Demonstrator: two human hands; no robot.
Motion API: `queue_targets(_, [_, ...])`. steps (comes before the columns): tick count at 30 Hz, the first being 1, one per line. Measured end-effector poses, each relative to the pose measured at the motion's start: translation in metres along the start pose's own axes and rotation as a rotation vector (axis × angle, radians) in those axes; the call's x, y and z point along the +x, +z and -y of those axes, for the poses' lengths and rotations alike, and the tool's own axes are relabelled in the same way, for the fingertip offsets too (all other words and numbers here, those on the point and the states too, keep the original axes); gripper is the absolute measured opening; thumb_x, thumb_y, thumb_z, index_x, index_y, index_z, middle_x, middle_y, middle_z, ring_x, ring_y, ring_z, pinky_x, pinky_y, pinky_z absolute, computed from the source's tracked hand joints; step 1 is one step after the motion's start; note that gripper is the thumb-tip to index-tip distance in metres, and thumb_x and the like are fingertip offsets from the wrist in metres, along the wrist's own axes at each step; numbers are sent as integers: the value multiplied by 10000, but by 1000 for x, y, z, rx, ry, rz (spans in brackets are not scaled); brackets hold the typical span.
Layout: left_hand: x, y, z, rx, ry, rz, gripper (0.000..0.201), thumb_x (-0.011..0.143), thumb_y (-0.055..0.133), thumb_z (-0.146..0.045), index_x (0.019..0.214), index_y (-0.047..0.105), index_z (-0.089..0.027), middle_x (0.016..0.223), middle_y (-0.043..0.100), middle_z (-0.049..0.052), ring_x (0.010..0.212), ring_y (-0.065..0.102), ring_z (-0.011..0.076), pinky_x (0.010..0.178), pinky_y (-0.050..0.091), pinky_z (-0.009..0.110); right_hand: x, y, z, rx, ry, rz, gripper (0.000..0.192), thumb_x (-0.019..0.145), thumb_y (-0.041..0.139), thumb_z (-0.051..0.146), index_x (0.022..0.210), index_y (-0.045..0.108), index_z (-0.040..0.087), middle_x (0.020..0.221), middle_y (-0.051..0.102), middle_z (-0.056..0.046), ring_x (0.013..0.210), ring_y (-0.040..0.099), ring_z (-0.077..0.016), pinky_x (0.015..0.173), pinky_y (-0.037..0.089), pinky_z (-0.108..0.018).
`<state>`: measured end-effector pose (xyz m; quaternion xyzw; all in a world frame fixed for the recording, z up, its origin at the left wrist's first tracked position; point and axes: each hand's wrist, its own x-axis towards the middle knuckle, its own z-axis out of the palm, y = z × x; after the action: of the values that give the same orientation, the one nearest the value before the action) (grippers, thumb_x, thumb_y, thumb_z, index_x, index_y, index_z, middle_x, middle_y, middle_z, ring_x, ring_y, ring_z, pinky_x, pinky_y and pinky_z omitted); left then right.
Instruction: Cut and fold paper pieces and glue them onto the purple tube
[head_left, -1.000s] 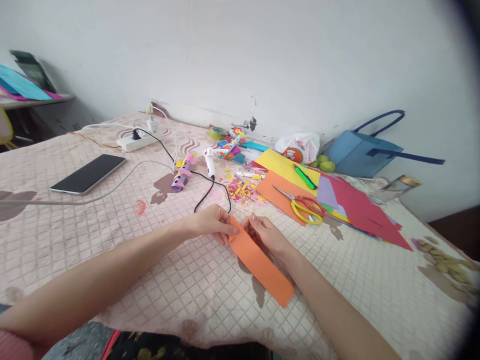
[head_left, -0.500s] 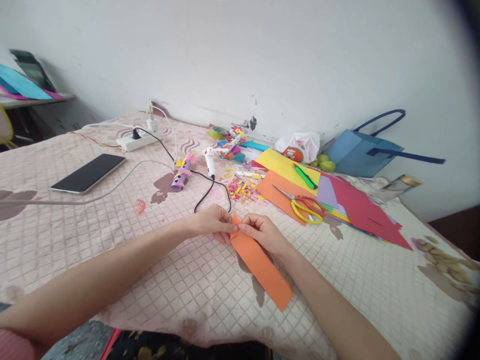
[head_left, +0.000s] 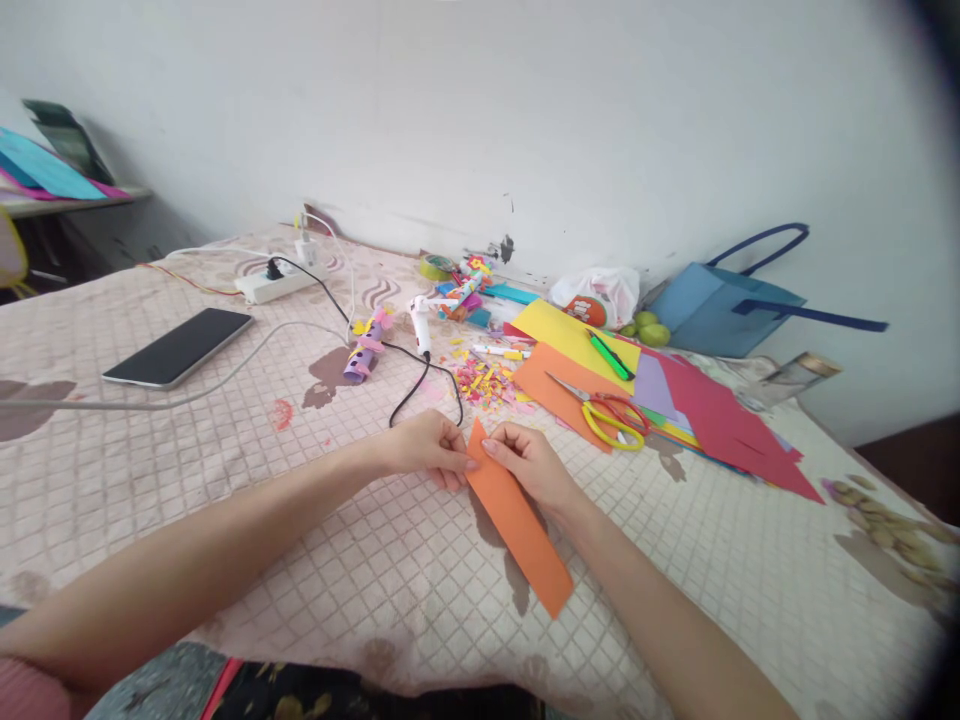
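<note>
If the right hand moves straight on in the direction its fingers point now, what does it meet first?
The right hand points left across the orange paper strip it pinches, so it would probably meet the left hand first, on the strip's other edge; depth is unclear.

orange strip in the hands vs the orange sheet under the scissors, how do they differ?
The orange strip is long and narrow; the orange sheet is wider. The strip is pinched at its far end by the left hand and right hand, that end lifted; the sheet lies flat, untouched by either hand. The strip lies alone on the tablecloth; the sheet carries the scissors and sits partly under a yellow sheet. Both look like the same orange paper.
</note>
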<state>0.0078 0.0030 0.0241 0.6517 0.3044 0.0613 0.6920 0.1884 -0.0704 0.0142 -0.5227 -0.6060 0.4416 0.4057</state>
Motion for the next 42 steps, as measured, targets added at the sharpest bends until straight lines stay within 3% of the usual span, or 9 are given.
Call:
queue_targets(8, [-1, 5, 1, 24, -4, -21, 339, 575, 746, -433, 619, 595, -132, 621, 684, 35, 533, 632, 117, 516, 507, 203, 2, 2, -2, -97, -45, -40, 280, 831, 503, 426, 693, 495, 183, 620, 464, 26, 568, 403, -105, 518, 331, -229])
queue_targets(13, [-2, 3, 0, 42, 46, 0, 351, 580, 742, -440, 695, 612, -135, 647, 678, 31, 587, 641, 127, 552, 507, 209, 2, 3, -3, -178, -78, -43, 260, 845, 483, 404, 702, 511, 189, 641, 496, 13, 609, 442, -123, 564, 367, -246])
queue_targets(19, [1, 2, -3, -42, 57, -97, 377, 593, 723, -462, 692, 611, -115, 577, 637, 10, 542, 605, 102, 540, 479, 199, 1, 4, 0, -223, -101, -10, 242, 844, 484, 378, 700, 513, 185, 652, 510, 11, 619, 454, -124, 566, 362, -246])
queue_targets(25, [0, 4, -6, -72, 7, -128, 395, 679, 611, -516, 681, 632, -121, 624, 673, 35, 601, 639, 147, 590, 489, 245, 0, 4, 0, -167, -81, 19, 262, 839, 490, 405, 691, 501, 188, 643, 487, 18, 598, 444, -120, 554, 353, -242])
queue_targets(31, [5, 1, -1, -115, 66, -162, 329, 621, 693, -442, 661, 578, -136, 621, 674, 25, 596, 638, 136, 590, 486, 238, 0, 3, 1, -164, -66, 60, 266, 837, 493, 416, 710, 515, 184, 655, 500, 15, 597, 448, -116, 542, 350, -234])
queue_targets(35, [4, 2, -4, -160, 26, -216, 301, 629, 680, -404, 625, 528, -145, 550, 645, 14, 532, 624, 137, 533, 475, 231, -1, 2, 1, -186, -70, 75, 257, 835, 500, 403, 706, 519, 182, 652, 503, 16, 594, 445, -114, 537, 340, -233])
queue_targets(42, [4, -1, 1, -47, 48, -64, 368, 609, 705, -468, 698, 601, -126, 593, 663, 26, 554, 625, 130, 535, 479, 216, 0, -1, 1, -224, -94, 65, 251, 846, 487, 376, 695, 523, 179, 629, 475, 30, 588, 413, -107, 544, 315, -233])
